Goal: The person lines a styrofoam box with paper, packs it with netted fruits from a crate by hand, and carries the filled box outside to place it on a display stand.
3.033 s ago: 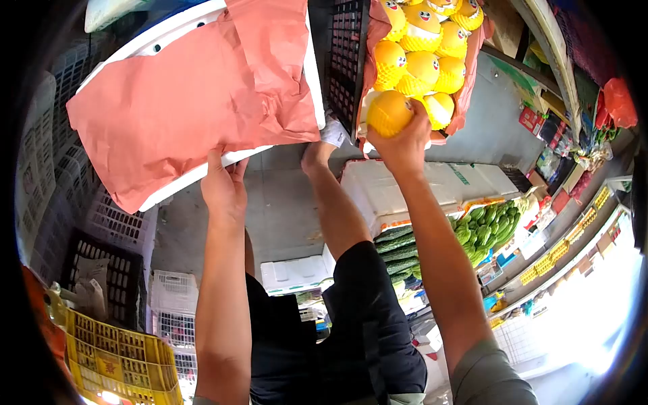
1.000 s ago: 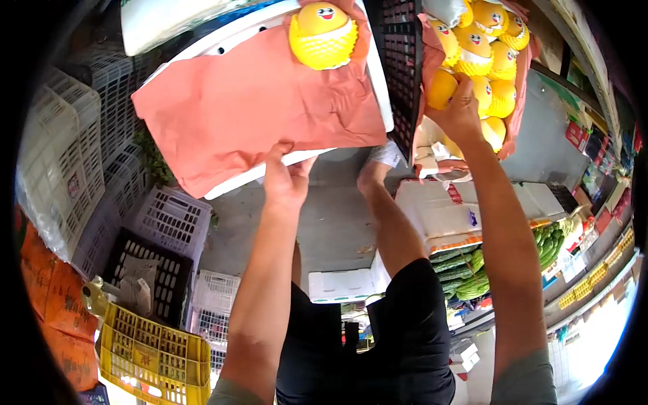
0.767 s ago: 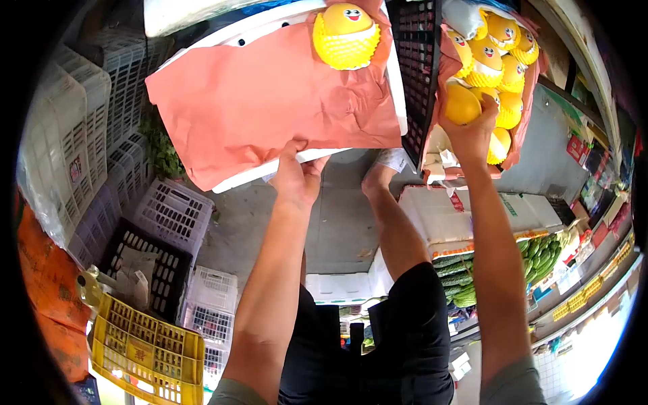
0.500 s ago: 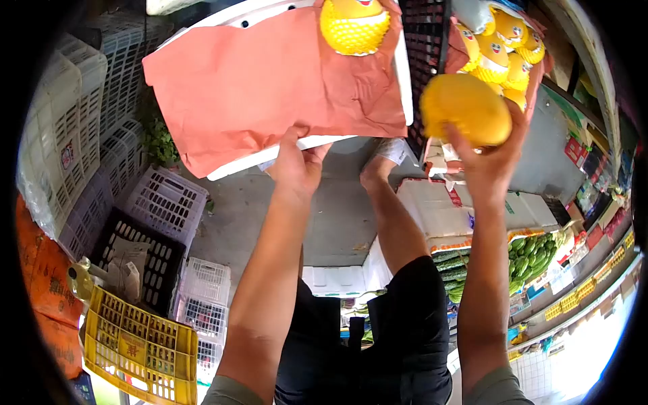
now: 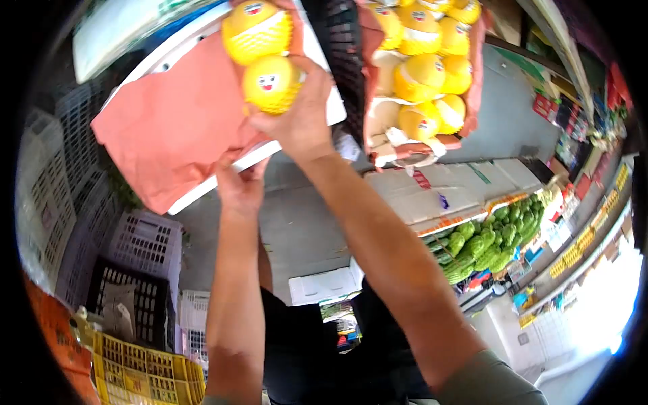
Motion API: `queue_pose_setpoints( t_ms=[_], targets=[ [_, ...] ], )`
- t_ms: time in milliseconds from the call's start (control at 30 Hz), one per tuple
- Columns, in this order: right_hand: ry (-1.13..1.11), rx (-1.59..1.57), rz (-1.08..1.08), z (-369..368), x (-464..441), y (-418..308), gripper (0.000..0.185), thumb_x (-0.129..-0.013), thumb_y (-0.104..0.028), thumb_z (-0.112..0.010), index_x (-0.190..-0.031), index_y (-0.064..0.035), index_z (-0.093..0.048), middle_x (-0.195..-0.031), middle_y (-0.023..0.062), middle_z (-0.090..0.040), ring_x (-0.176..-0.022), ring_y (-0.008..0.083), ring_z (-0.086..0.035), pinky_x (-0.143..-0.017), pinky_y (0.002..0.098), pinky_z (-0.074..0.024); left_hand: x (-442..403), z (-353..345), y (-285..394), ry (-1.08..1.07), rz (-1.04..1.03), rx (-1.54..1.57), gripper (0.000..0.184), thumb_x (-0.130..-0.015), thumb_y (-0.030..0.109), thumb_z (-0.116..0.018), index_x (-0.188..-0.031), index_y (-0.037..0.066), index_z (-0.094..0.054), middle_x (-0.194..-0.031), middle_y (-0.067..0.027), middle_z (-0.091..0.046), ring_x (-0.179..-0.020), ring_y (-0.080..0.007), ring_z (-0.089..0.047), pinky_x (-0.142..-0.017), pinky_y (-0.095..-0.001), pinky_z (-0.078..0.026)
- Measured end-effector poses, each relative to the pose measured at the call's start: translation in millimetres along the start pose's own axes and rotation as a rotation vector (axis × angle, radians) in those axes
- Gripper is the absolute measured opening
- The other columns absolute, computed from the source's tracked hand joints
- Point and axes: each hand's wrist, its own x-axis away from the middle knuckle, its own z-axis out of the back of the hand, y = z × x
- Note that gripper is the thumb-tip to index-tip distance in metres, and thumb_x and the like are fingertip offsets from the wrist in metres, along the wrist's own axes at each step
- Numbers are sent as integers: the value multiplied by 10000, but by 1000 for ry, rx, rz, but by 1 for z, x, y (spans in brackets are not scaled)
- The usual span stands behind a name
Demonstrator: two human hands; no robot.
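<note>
My right hand (image 5: 305,120) is closed round a yellow fruit (image 5: 268,82) in a foam net with a smiling-face sticker, over the right part of a white box (image 5: 253,156) lined with salmon-coloured paper (image 5: 172,121). Touching it on the far side, a second yellow fruit (image 5: 255,34) in foam net lies on the paper. My left hand (image 5: 239,187) grips the box's near rim, its thumb over the paper and its other fingers mostly hidden below. To the right, a paper-lined carton (image 5: 386,125) holds several more such fruits (image 5: 420,77).
Plastic crates (image 5: 145,243) are stacked at the left, with a yellow crate (image 5: 145,371) nearest me. Green vegetables (image 5: 496,236) lie beyond white cartons (image 5: 452,192) at the right. A dark basket (image 5: 343,54) stands between the box and the fruit carton.
My right hand has brought its fruit leftward from beside the carton to the white box, against the fruit there. My left hand stays on the rim. The view has shifted to the right.
</note>
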Motion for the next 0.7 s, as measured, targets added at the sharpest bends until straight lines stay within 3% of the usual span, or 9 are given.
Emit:
queue_pose_setpoints(
  t_ms=[67, 133, 267, 333, 400, 533, 600, 700],
  targets=[
    [-22, 90, -4, -6, -3, 6, 954, -598, -212, -932, -1379, -48, -410, -1330, 235, -445, -1245, 431, -432, -1066, 517, -412, -5, 3, 2, -13, -9, -24, 132, -881, 100, -542, -952, 4, -598, -1016, -202, -718, -1014, -367, -715, -953, -518, -617],
    [-140, 111, -195, -5, -7, 4, 977, -614, -232, -924, -1413, -54, -392, -1330, 218, -448, -1293, 436, -420, -1065, 517, -419, -10, 4, 5, 10, -28, -40, 164, -887, 92, -552, -995, -22, -601, -1056, -211, -709, -1031, -358, -712, -957, -498, -620],
    [-112, 263, 1, 40, -14, -4, 922, -670, -277, -920, -1404, -13, -429, -1341, 211, -472, -1247, 386, -485, -1012, 460, -449, -3, -7, 5, 91, -21, -76, 204, -909, 100, -522, -1032, -46, -593, -1072, -221, -705, -1033, -370, -712, -973, -496, -612],
    [113, 151, 130, 75, -15, 11, 767, -761, -295, -887, -1349, 3, -493, -1290, 203, -533, -1190, 374, -534, -987, 443, -460, -2, -11, 3, 90, -17, -59, 218, -918, 106, -511, -1045, -53, -590, -1077, -223, -704, -1036, -373, -712, -978, -496, -609],
    [259, 283, -83, 113, -21, 41, 633, -844, -281, -835, -1317, 11, -533, -1235, 196, -585, -1139, 365, -578, -961, 432, -483, -2, -13, 4, 73, -17, -88, 241, -925, 116, -501, -1065, -61, -586, -1078, -226, -703, -1046, -379, -709, -987, -501, -603],
    [175, 437, -43, 181, -59, 129, 580, -874, -253, -795, -1324, 11, -540, -1258, 207, -597, -1136, 359, -599, -961, 444, -504, -4, -15, 4, 116, -9, -55, 249, -928, 119, -491, -1054, -71, -590, -1076, -231, -705, -1042, -378, -711, -980, -500, -607],
    [112, 520, -2, 192, -93, 133, 607, -863, -266, -795, -1335, 12, -532, -1271, 214, -594, -1182, 373, -578, -1000, 448, -493, -1, -16, 4, 152, 2, -43, 244, -926, 115, -485, -1025, -77, -599, -1072, -232, -707, -1024, -366, -717, -965, -492, -616],
    [-62, 540, -92, 187, -136, 143, 948, -724, -283, -869, -1474, -4, -362, -1404, 254, -459, -1306, 436, -468, -1125, 477, -420, 4, -23, 2, 121, -21, -84, 239, -927, 116, -484, -998, -75, -610, -1068, -223, -711, -1013, -346, -722, -949, -479, -623]
  ],
)
